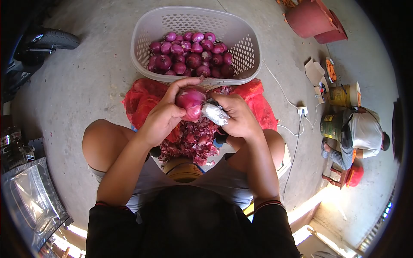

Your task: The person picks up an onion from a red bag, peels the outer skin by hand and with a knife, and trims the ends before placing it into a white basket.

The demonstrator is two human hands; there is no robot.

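Observation:
A red onion (190, 103) sits in my left hand (160, 120), with the fingers curled round its far side and the thumb pressed on its near side. My right hand (239, 115) is closed on a small silver-wrapped tool (216, 114), which meets the onion's right side. Its working end is hidden between the onion and my fingers. Below both hands lies a heap of purple onion skins (195, 142) on a red mesh sack (264, 107). Just beyond them stands a grey plastic basket (137, 51) holding many red onions (193, 60).
White cables and a power strip (302, 110) lie on the concrete floor to the right. Farther right, another person (365, 133) sits near buckets (344, 94). Red tubs (312, 19) stand at the upper right, and a tyre (56, 38) shows at the upper left.

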